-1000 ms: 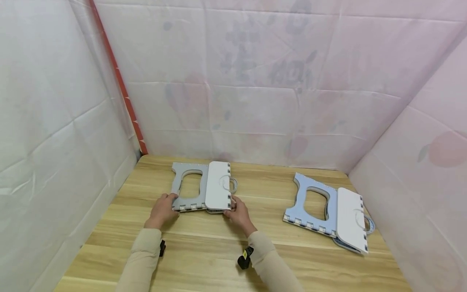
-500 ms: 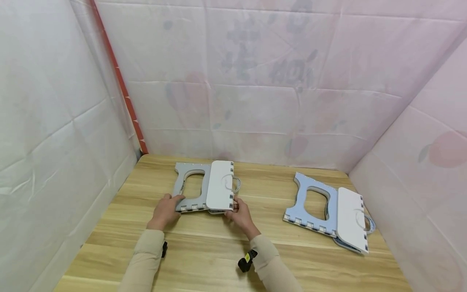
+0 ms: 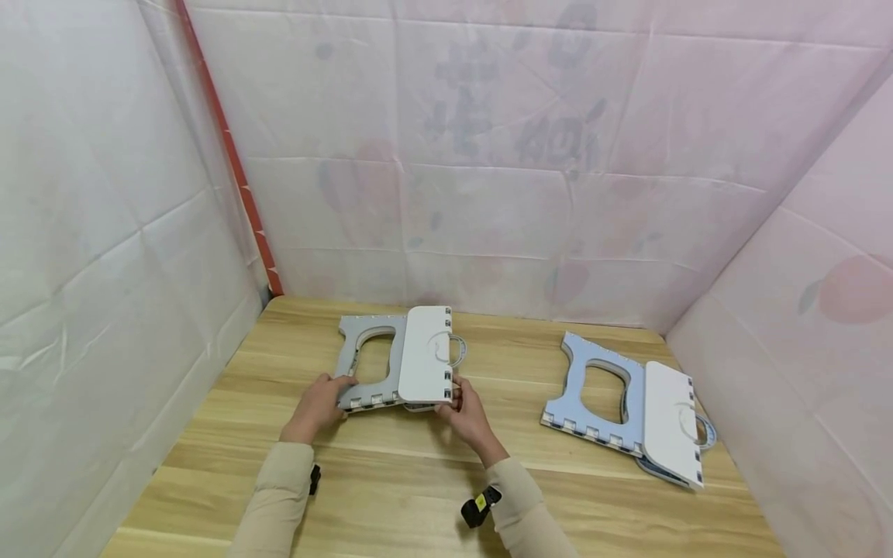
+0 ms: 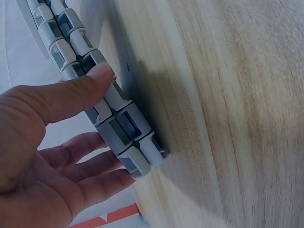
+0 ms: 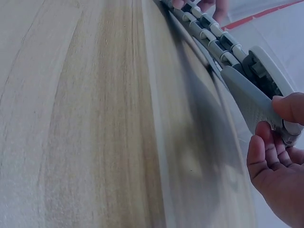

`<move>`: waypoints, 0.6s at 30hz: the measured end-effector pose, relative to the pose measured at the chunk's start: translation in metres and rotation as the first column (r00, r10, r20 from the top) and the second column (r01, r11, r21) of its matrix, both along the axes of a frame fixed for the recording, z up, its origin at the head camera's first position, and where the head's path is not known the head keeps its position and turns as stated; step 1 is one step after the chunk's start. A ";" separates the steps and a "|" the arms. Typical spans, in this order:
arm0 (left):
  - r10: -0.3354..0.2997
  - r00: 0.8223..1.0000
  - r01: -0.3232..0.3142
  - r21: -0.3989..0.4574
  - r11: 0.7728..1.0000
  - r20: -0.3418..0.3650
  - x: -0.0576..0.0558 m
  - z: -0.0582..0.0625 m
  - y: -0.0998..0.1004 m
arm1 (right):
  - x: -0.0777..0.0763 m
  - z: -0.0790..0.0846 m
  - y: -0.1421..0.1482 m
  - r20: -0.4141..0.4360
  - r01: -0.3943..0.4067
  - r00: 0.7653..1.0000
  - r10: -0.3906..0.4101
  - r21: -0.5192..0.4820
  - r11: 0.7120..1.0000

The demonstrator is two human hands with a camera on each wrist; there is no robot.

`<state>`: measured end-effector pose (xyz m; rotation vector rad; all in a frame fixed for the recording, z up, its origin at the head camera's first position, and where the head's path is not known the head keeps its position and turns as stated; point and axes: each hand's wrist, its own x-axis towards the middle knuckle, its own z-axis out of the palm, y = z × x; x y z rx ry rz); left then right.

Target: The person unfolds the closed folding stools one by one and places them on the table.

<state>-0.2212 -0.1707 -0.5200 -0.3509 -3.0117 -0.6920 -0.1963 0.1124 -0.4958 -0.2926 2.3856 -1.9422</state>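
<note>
Sleeves (image 3: 268, 496) at bottom of frame, over wood-grain table (image 3: 391, 480); left hand (image 3: 314, 408), left of centre, pinches near-left corner of folded gray stool (image 3: 396, 358), thumb on hinged edge, fingers under it in left wrist view; right hand (image 3: 470, 418), lower centre, grips near-right corner of white seat panel (image 3: 424, 355) between thumb and fingers; step in hand seems to be two-handed positioning of this stool; next move probably calls for both grips working together, so panel and legs don't swing apart; stool sits just beyond and between the hands, around centre of frame, touching both; near edge looks raised; can't tell if far edge rests on table; folded blue stool (image 3: 636, 403), lower right, well apart from both hands; pale sheet (image 3: 488, 209) behind, upper frame.
</note>
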 end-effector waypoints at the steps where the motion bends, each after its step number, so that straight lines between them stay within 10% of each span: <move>1: -0.005 1.000 0.005 0.000 1.000 -0.004 0.000 0.001 0.000 | 0.000 0.000 0.000 -0.009 -0.001 1.000 0.001 -0.003 1.000; 18: -0.029 1.000 0.029 0.055 0.998 0.002 0.008 0.003 0.001 | 0.011 0.012 0.001 -0.061 0.011 0.998 -0.019 -0.113 0.994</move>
